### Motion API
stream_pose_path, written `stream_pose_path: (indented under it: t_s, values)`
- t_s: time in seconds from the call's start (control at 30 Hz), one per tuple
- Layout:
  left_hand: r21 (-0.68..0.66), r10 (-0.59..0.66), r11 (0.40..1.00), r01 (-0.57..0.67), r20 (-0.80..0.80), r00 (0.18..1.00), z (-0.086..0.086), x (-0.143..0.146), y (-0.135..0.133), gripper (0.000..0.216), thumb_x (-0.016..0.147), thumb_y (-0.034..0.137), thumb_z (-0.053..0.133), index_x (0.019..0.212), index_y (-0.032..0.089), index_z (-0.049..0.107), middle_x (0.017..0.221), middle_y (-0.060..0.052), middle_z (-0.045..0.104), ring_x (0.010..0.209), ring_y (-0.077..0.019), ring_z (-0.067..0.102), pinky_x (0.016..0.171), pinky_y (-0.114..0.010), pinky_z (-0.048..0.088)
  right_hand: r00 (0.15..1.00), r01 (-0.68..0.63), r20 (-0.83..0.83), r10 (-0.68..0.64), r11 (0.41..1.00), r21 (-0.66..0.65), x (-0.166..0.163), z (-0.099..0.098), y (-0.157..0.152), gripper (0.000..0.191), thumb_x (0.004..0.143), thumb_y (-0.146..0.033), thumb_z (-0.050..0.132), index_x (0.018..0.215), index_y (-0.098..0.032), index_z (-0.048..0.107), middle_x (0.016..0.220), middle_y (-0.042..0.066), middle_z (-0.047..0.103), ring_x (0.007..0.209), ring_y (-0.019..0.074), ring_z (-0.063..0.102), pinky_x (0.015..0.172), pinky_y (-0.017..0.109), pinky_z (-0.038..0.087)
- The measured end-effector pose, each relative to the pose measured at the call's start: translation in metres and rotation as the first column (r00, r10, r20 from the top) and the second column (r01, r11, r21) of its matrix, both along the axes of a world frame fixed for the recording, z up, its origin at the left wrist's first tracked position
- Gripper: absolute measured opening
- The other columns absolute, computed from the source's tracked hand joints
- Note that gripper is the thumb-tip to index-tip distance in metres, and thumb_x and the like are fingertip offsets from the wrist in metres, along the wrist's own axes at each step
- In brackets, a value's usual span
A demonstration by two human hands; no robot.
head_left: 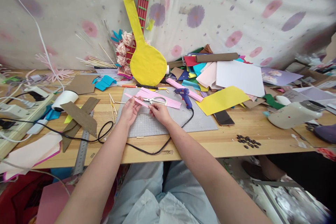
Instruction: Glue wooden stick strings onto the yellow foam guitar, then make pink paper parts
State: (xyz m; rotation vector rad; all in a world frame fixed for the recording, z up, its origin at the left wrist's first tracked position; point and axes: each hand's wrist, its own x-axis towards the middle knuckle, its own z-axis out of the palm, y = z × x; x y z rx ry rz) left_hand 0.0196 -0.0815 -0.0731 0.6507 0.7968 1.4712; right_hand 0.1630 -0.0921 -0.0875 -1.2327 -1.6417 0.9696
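Between my two hands stretches a narrow pink paper strip (141,102), slanting down to the right above the grey cutting mat (147,126). My left hand (130,111) grips the strip near its left part. At its right end, the fingertips of my right hand (159,112) pinch it. Just behind my fingers lie scissors (160,100) with pale handles, resting on a wider pink sheet (172,103). A blue glue gun (185,98) sits on the mat to the right of the scissors, its black cord running down toward the table's front edge.
A yellow banjo-shaped piece (148,63) leans at the back. Brown strips (80,119) and a power strip (15,126) lie left. To the right are a yellow sheet (223,99), a phone (223,118), black beads (248,141) and a white bottle (294,113).
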Motion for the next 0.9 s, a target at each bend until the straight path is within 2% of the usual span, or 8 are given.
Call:
stream_pose_path:
  t_s: [0.2,0.43,0.6,0.67,0.73,0.8,0.83,0.9]
  values:
    - [0.002,-0.173,0.984,0.18,-0.268,0.948,-0.003,0.016,-0.013,0.027,0.062,0.026,0.068,0.083,0.01,0.062,0.079,-0.007,0.067,0.069,-0.0144,0.063,0.075,-0.033,0.049,0.997,0.007,-0.079,-0.005,1.0,0.027,-0.001,0.001,0.0,0.023,0.079,-0.037,0.045,0.068,-0.018,0.053,0.057,-0.003,0.055,0.043,0.0062,0.048,0.045,0.018,0.039]
    - [0.036,-0.041,0.998,0.051,-0.24,0.97,-0.004,0.021,-0.013,0.023,0.058,0.024,0.069,0.075,0.01,0.063,0.073,-0.005,0.067,0.066,-0.0147,0.063,0.073,-0.034,0.05,0.999,0.012,0.038,-0.016,0.996,0.093,-0.005,0.002,0.002,0.028,0.08,-0.043,0.045,0.082,-0.02,0.061,0.071,0.0,0.063,0.052,0.0091,0.055,0.056,0.022,0.044]
    - [0.06,0.08,0.996,-0.07,-0.177,0.981,-0.004,0.014,-0.009,0.019,0.065,0.021,0.065,0.079,0.01,0.062,0.079,-0.008,0.067,0.072,-0.0162,0.064,0.076,-0.035,0.05,0.975,-0.023,0.223,-0.006,0.991,0.128,0.012,0.025,0.001,0.026,0.077,-0.042,0.051,0.089,-0.023,0.063,0.084,0.002,0.066,0.072,0.0131,0.06,0.067,0.025,0.044]
    - [0.03,0.172,0.985,-0.169,-0.145,0.974,-0.003,0.007,-0.005,0.013,0.068,0.018,0.061,0.078,0.01,0.061,0.079,-0.008,0.067,0.072,-0.0152,0.064,0.076,-0.034,0.05,0.963,0.024,0.267,-0.044,0.997,0.077,0.036,0.042,-0.003,0.031,0.073,-0.045,0.054,0.09,-0.021,0.062,0.084,0.003,0.066,0.074,0.0141,0.059,0.067,0.025,0.044]
    - [-0.004,0.255,0.966,-0.257,-0.117,0.96,-0.002,0.0,-0.001,0.007,0.07,0.014,0.059,0.075,0.01,0.06,0.077,-0.007,0.067,0.07,-0.0136,0.064,0.077,-0.033,0.05,0.95,-0.074,0.297,0.093,0.994,-0.076,0.07,0.059,-0.009,0.033,0.073,-0.048,0.052,0.083,-0.019,0.062,0.081,0.004,0.065,0.071,0.0132,0.059,0.063,0.024,0.045]
    - [-0.017,0.3,0.953,-0.303,-0.104,0.948,-0.002,-0.005,0.002,0.004,0.071,0.012,0.058,0.074,0.01,0.06,0.076,-0.007,0.067,0.069,-0.0122,0.064,0.078,-0.033,0.05,0.898,-0.149,0.347,0.27,0.929,-0.339,0.107,0.074,-0.013,0.038,0.07,-0.053,0.053,0.077,-0.017,0.061,0.077,0.006,0.065,0.066,0.0134,0.059,0.056,0.023,0.044]
    - [-0.017,0.312,0.949,-0.316,-0.105,0.944,-0.002,-0.006,0.003,0.003,0.071,0.012,0.057,0.073,0.01,0.059,0.075,-0.006,0.067,0.068,-0.0118,0.064,0.078,-0.033,0.049,0.864,-0.104,0.408,0.297,0.896,-0.432,0.124,0.078,-0.014,0.041,0.068,-0.056,0.054,0.076,-0.016,0.061,0.074,0.006,0.065,0.064,0.0139,0.059,0.053,0.023,0.042]
    - [-0.012,0.324,0.945,-0.327,-0.117,0.939,-0.004,-0.006,0.005,0.003,0.071,0.012,0.058,0.073,0.011,0.059,0.075,-0.006,0.066,0.068,-0.0114,0.064,0.078,-0.033,0.05,0.785,0.12,0.595,0.172,0.9,-0.419,0.151,0.079,-0.014,0.048,0.064,-0.061,0.054,0.074,-0.015,0.061,0.07,0.007,0.063,0.061,0.0151,0.057,0.051,0.024,0.04]
